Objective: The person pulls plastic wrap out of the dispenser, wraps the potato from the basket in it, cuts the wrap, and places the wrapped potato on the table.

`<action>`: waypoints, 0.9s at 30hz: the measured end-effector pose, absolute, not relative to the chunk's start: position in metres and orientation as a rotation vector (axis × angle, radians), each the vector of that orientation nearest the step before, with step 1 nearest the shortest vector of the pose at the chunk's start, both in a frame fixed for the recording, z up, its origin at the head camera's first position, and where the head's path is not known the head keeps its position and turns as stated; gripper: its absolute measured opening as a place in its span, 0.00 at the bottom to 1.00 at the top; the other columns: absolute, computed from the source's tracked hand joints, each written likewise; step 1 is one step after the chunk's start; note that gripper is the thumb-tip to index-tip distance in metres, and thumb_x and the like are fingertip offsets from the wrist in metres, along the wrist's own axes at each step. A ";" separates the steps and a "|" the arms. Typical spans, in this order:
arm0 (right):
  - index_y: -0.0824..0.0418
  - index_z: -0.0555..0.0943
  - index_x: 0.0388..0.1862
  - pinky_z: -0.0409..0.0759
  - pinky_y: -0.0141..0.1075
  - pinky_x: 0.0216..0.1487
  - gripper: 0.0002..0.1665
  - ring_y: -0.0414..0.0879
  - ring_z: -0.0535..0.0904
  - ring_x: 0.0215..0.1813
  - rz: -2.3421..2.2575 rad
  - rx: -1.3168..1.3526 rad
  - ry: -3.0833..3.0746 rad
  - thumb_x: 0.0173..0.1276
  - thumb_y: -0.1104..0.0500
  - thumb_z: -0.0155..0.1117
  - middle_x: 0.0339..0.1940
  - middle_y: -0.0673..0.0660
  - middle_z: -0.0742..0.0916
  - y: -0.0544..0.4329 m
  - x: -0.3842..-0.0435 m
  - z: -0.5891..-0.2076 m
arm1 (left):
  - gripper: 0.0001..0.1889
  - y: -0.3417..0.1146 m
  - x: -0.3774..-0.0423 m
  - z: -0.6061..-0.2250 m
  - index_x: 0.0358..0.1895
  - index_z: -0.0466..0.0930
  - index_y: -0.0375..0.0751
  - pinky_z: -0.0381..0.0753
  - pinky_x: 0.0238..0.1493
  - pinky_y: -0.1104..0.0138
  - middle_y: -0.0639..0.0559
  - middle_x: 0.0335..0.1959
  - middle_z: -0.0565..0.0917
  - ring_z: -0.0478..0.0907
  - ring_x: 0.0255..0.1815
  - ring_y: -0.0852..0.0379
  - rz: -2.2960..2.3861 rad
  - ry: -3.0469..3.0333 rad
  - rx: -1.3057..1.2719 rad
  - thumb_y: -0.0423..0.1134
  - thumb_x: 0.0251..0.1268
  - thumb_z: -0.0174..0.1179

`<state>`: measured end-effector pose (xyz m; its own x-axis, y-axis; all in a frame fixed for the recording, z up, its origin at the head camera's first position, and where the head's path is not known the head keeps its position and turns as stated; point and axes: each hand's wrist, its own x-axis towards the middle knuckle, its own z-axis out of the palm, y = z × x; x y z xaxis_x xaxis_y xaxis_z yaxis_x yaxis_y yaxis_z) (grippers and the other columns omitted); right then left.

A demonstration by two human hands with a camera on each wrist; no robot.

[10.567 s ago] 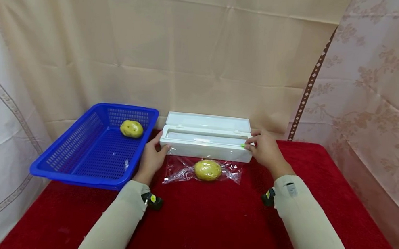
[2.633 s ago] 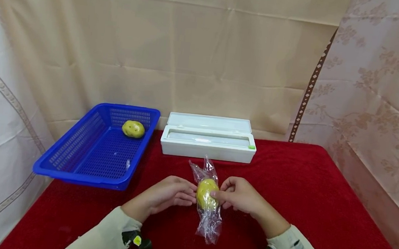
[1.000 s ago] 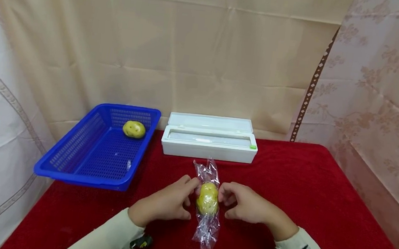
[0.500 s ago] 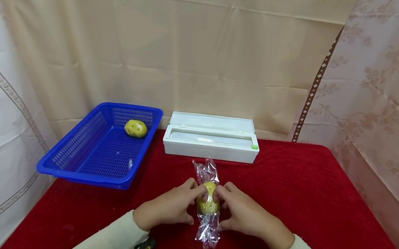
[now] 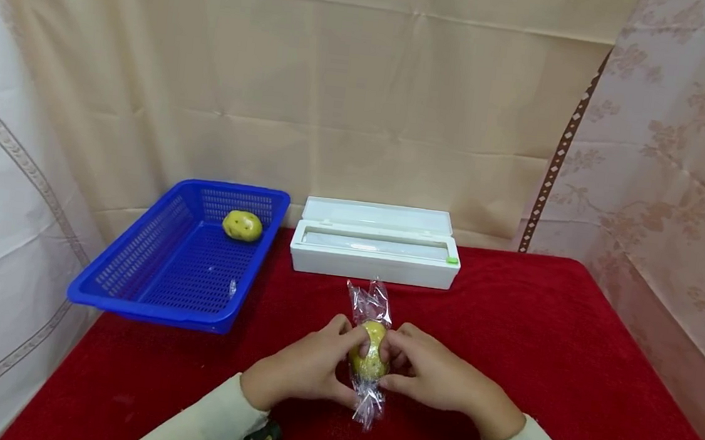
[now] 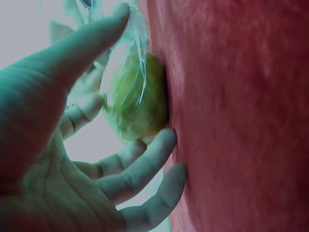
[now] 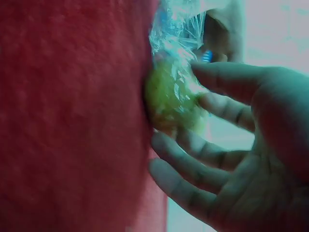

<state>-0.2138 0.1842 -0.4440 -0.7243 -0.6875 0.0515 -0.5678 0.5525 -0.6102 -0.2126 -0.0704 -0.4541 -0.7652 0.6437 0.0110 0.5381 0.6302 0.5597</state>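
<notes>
A yellow potato (image 5: 368, 367) wrapped in clear cling film (image 5: 372, 302) lies on the red cloth, its film ends sticking out toward the box and toward me. My left hand (image 5: 305, 367) holds the potato's left side with bent fingers; in the left wrist view its thumb (image 6: 91, 46) reaches along the near film end. From the right, my right hand (image 5: 447, 375) grips the same potato, curled fingers on its side and thumb low by the near film end. In the right wrist view the potato (image 7: 171, 96) sits at the fingertips of that hand.
Behind the hands stands a white cling film box (image 5: 374, 269) with its lid raised and a green slider (image 5: 452, 260) at its right end. At the left is a blue plastic basket (image 5: 146, 311) holding another potato (image 5: 242, 226). Curtains hang behind the red-covered table (image 5: 541, 326).
Earlier the hands were at the box, with the wrapped potato lying crosswise. The potato was later turned lengthwise, and both hands have closed in on its sides; its near film end now looks more bunched.
</notes>
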 end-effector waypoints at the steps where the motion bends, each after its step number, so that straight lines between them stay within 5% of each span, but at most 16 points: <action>1: 0.47 0.77 0.48 0.83 0.37 0.48 0.18 0.46 0.79 0.48 -0.901 -1.054 2.576 0.65 0.61 0.74 0.45 0.52 0.80 0.186 -0.213 -0.442 | 0.31 -0.072 -0.213 -0.454 0.49 0.70 0.60 0.79 0.36 0.72 0.52 0.47 0.71 0.76 0.40 0.59 0.852 2.647 0.980 0.56 0.47 0.82; 5: 0.39 0.78 0.51 0.82 0.38 0.50 0.29 0.48 0.77 0.52 -0.863 -1.001 2.506 0.58 0.65 0.76 0.50 0.51 0.78 0.188 -0.208 -0.438 | 0.25 -0.076 -0.216 -0.456 0.48 0.73 0.60 0.80 0.43 0.72 0.50 0.46 0.72 0.78 0.45 0.58 0.935 2.602 0.999 0.59 0.55 0.77; 10: 0.35 0.81 0.43 0.82 0.36 0.49 0.19 0.47 0.77 0.49 -0.859 -1.020 2.555 0.61 0.54 0.80 0.48 0.51 0.77 0.184 -0.205 -0.439 | 0.21 -0.078 -0.218 -0.456 0.50 0.75 0.60 0.81 0.46 0.70 0.50 0.47 0.72 0.81 0.47 0.59 0.928 2.593 1.025 0.56 0.60 0.75; 18: 0.36 0.82 0.31 0.79 0.38 0.55 0.12 0.41 0.75 0.54 -0.854 -1.082 2.724 0.64 0.52 0.78 0.51 0.46 0.76 0.179 -0.202 -0.437 | 0.27 -0.076 -0.216 -0.450 0.49 0.74 0.62 0.79 0.43 0.71 0.50 0.49 0.72 0.77 0.49 0.56 0.876 2.558 0.952 0.49 0.49 0.82; 27: 0.41 0.83 0.33 0.81 0.40 0.56 0.10 0.37 0.78 0.53 -0.907 -1.049 2.794 0.65 0.57 0.75 0.49 0.43 0.81 0.179 -0.206 -0.436 | 0.26 -0.073 -0.213 -0.451 0.45 0.75 0.61 0.76 0.39 0.71 0.51 0.48 0.70 0.75 0.44 0.54 0.883 2.613 0.947 0.65 0.50 0.77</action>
